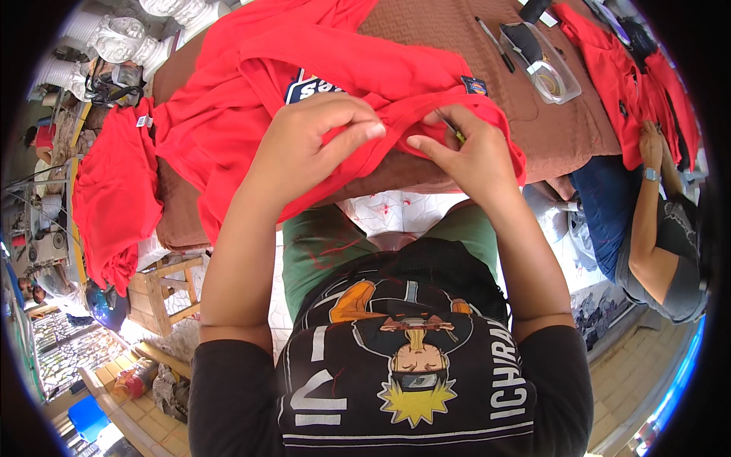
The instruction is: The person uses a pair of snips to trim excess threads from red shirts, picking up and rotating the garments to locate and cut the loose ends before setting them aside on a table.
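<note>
A red garment (320, 49) with a white-and-dark print and a small dark label (474, 86) lies bunched over the near edge of the brown-covered table. My left hand (324, 133) has thumb and forefinger pinched together at the garment's hem; whatever is between them is too small to make out. Opposite it, my right hand (476, 152) is closed around a small cutting tool, apparently thread snips (459, 135), with a thin dark blade and a yellow part showing. Its thumb points toward my left hand, beside the looped hem.
The brown cover (560, 133) holds a clear plastic box (563, 90) with a dark item inside, and a black pen (495, 44). Another red garment (114, 198) hangs at the left above a wooden stool (164, 297). A person (655, 251) at the right handles red clothing (609, 76).
</note>
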Demonstrator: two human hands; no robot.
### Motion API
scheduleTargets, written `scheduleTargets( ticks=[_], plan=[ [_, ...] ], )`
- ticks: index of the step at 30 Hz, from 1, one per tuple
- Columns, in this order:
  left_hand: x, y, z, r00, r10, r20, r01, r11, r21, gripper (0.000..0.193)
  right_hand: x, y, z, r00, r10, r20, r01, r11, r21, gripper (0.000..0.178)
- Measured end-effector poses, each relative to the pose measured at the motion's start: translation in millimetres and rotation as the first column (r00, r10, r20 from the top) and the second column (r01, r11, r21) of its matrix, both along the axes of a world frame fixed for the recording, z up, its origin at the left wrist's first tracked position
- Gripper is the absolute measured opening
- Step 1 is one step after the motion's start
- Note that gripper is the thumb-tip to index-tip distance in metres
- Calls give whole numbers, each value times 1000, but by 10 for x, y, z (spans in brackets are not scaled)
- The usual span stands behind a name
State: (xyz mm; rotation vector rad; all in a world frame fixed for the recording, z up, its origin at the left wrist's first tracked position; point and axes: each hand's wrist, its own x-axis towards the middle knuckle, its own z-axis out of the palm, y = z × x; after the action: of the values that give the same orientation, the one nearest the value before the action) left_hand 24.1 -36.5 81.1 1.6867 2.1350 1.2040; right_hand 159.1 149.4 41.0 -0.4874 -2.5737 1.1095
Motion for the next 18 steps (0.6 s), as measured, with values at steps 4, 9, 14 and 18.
scheduleTargets(
  ticks=[4, 9, 14, 18],
  plan=[
    [-51, 184, -279, 903, 116, -414, -164, 983, -81, 19, -93, -77, -278, 994, 64, 87, -42, 973, -226, 39],
    [7, 252, -245, 930, 158, -332, -253, 931, -264, 16, -162, -205, -344, 1000, 8, -9, -11, 843, -539, 27],
    [67, 240, -151, 937, 236, -259, -313, 896, -315, 11, -154, -215, -364, 998, -17, -58, -13, 878, -478, 21],
    [96, 225, -163, 950, 284, 128, -249, 939, -235, 11, -107, -240, -350, 989, -33, -145, -24, 929, -370, 20]
  ],
)
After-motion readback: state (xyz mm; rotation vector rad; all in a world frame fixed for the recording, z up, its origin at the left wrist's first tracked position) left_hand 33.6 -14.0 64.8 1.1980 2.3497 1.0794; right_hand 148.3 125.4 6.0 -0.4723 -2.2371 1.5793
